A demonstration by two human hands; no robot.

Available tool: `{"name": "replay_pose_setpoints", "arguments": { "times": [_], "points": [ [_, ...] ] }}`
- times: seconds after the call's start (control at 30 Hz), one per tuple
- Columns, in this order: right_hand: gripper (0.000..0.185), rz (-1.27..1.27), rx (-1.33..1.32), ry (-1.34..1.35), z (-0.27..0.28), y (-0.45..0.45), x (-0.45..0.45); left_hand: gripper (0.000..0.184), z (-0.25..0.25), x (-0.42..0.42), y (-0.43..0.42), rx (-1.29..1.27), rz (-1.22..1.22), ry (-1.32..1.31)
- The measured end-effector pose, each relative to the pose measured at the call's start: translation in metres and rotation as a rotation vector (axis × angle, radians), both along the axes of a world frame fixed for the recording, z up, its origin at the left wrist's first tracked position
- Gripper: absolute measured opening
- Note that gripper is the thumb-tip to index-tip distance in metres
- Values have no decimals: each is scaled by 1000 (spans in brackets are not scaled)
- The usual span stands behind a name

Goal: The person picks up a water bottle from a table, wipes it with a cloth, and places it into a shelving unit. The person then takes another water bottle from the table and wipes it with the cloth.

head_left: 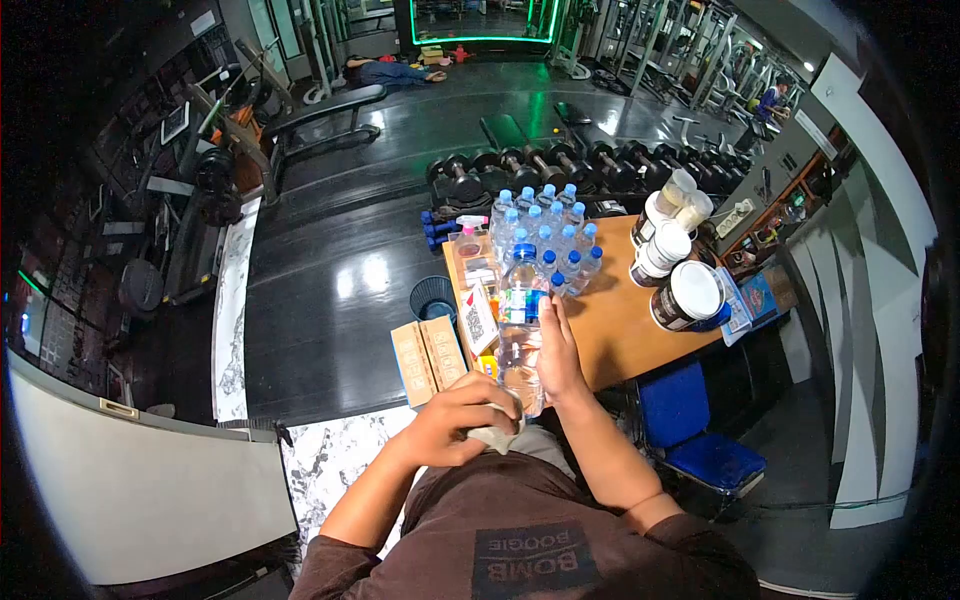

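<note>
A large clear water bottle (520, 345) with a blue cap stands upright in front of my chest. My right hand (560, 350) is wrapped round its right side. Bunched in my left hand (465, 418) is a pale cloth (497, 436), close against the bottle's lower left side. Beyond the bottle, several smaller water bottles (545, 225) with blue caps stand grouped on the wooden table (620, 340). A spray bottle with a pink top (467, 240) is at the table's left edge.
White-lidded tubs (690, 295) stand on the table's right side. A blue chair (700, 430) is at the right, cardboard boxes (428, 360) and a dark basket (433, 298) at the left. Dumbbells (530, 170) line a rack behind. A person (395, 73) lies on the far floor.
</note>
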State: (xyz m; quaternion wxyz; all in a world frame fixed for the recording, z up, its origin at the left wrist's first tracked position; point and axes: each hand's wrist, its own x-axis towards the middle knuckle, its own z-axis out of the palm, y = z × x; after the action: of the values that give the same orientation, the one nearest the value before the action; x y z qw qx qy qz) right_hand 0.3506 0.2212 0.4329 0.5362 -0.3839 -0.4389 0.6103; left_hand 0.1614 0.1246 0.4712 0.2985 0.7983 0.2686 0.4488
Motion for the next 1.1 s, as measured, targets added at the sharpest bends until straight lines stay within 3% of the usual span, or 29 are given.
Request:
{"name": "replay_pose_setpoints", "arguments": {
  "times": [0.1,0.17,0.3,0.37,0.5,0.57,0.7,0.77,0.87,0.97,1.1],
  "points": [
    [59,56,-63,82,14,-3,-1,25,-8,-7,4,1,13,-76],
    [61,50,-38,77,9,-1,-3,34,-3,-4,14,31,280,-142],
    [61,69,-44,28,0,-4,-7,35,5,4,37,102,390,-101],
    [64,12,-30,-13,-22,3,-8,38,-5,4,40,127,348,-44],
    [72,132,-91,98,-5,2,-3,35,-14,12,20,137,257,20],
    [70,37,-150,52,-4,4,-1,36,-15,11,10,132,137,38],
    [69,33,-38,-52,-3,11,5,27,-18,6,0,62,0,-92],
    [68,-21,-86,43,1,10,1,23,-18,6,1,38,19,-158],
    [67,14,-51,37,-13,13,4,31,-18,6,11,120,257,-170],
    [66,29,-56,53,7,0,-5,36,-7,12,27,108,341,-134],
    [56,12,-75,77,13,2,-6,34,-12,18,21,141,283,-40]
  ]
}}
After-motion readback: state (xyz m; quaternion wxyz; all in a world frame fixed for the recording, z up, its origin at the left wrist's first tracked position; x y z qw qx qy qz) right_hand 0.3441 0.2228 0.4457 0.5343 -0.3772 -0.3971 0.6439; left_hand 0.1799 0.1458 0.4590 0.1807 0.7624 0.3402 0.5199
